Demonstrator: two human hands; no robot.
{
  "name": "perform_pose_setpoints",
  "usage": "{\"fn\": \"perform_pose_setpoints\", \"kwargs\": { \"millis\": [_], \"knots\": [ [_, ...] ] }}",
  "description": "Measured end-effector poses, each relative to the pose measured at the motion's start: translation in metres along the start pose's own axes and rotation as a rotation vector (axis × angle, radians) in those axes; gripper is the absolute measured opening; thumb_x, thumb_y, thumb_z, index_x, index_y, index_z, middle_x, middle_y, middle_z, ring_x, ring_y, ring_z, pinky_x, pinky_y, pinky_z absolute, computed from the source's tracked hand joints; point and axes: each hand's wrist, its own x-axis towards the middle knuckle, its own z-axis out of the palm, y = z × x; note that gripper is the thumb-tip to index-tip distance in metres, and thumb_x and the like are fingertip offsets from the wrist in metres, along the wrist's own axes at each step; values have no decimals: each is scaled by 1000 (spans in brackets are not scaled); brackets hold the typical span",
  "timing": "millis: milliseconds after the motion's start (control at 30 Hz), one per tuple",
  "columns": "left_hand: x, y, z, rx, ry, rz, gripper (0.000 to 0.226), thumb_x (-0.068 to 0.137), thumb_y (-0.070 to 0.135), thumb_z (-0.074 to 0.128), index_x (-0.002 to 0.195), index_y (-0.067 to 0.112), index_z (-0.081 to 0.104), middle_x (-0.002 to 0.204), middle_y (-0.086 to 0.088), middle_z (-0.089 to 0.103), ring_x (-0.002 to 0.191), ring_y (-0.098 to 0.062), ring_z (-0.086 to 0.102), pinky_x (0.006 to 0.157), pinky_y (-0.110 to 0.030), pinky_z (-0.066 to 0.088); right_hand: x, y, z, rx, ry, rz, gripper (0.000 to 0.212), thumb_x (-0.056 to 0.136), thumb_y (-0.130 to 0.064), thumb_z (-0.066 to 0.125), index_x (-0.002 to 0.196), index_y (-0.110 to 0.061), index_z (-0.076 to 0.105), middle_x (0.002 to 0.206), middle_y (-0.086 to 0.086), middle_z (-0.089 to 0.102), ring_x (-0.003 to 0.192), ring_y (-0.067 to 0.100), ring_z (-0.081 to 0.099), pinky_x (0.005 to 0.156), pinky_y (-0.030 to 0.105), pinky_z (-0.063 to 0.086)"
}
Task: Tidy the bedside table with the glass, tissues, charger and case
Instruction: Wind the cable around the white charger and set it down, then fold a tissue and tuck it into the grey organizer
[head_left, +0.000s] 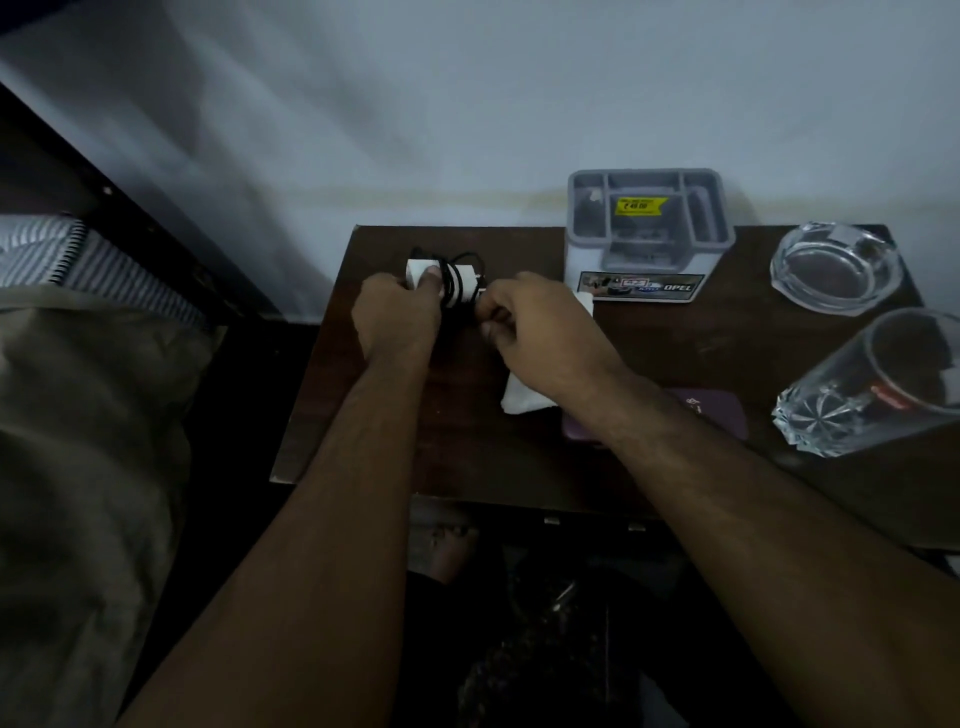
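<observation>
My left hand (397, 317) grips the white charger (457, 280) at the table's (363, 415) back left, thumb on top, black cable (451, 270) wound round it. My right hand (540, 332) pinches the cable end just beside the charger. Tissues (524, 397) lie under my right wrist, purple case (722, 410) beside them near the front edge. Glass (872, 384) stands far right, glass ashtray (836, 267) behind it, grey organizer (649, 228) at the wall.

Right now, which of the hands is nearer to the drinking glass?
Right. The right hand is at mid-table over the tissue, with the glass off to its right at the table's edge. The left hand grips the charger, farther left.
</observation>
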Motion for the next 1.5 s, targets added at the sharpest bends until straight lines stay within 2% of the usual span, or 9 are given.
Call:
{"fn": "perform_pose_setpoints", "kwargs": {
  "millis": [233,400,567,700,900,1067,1200,1367,1500],
  "knots": [
    [-11,3,-6,70,-35,75,54,94,49,64,116,0,72,116,-20,72,110,-35,67,94,-46,56,-15,10,-10,-42,38,-12,14,98,-15,61,106,-16,73,107,6,64,100,21,61,80,29,42],
    [-12,7,-2,100,-56,36,59,96,52,61,128,3,65,132,-20,63,124,-36,59,102,-48,51,-21,18,-17,-62,31,-38,14,99,-19,61,106,-18,72,108,4,63,99,20,61,87,40,52],
    [-11,13,6,99,-30,16,57,99,46,57,137,4,59,144,-21,52,135,-36,47,104,-42,44,-21,30,-27,-69,88,-2,15,100,-20,60,105,-17,73,105,4,65,95,20,63,85,40,53],
    [-11,16,10,116,-19,2,56,101,45,55,139,4,56,147,-21,48,137,-36,43,102,-41,43,-22,38,-33,-85,123,26,16,100,-20,59,108,-16,73,105,4,67,94,19,65,84,37,55],
    [-13,19,11,77,-12,-38,61,100,51,53,139,5,52,147,-22,45,135,-37,44,100,-42,44,-27,42,-38,-73,107,41,18,101,-22,59,110,-15,73,110,3,70,99,17,65,91,40,55],
    [-24,28,7,113,40,-23,66,99,54,51,142,5,45,148,-24,40,137,-40,39,105,-47,40,-30,45,-45,-82,137,112,18,101,-21,58,109,-15,73,108,4,72,97,19,68,90,42,57],
    [-43,35,0,154,102,120,63,99,49,56,142,5,43,146,-24,40,137,-41,38,106,-51,39,-37,45,-50,-82,136,138,18,100,-21,59,107,-15,74,106,3,74,98,19,69,91,41,57],
    [-84,40,-20,70,1,186,59,100,42,59,145,6,44,145,-23,45,134,-39,43,107,-46,38,-52,38,-52,-117,142,136,18,101,-23,58,108,-14,71,103,4,73,96,20,67,87,40,56],
    [-131,22,-39,-4,-196,186,44,97,40,64,128,9,62,109,-1,64,110,-25,61,83,-27,40,-61,39,-51,-146,121,177,17,101,-24,56,110,-16,68,106,6,71,98,25,67,87,40,56]
  ]
}}
